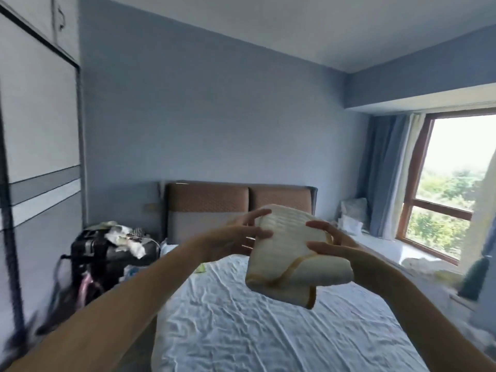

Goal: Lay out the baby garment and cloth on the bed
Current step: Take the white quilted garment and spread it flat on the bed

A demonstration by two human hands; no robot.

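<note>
Folded cream quilted cloth bundle with yellow trim (292, 253), held in the air above the head end of the bed; whether it is garment or cloth, cannot tell. Left hand (236, 234) closed on its upper left edge, thumb over top. Right hand (330, 242) pinching the right edge. Likely soft, light, limp once unfolded; best taken at trimmed corners. Below: bed with wrinkled pale blue sheet (241, 331). Left of the bed, black suitcase (107, 253).
</note>
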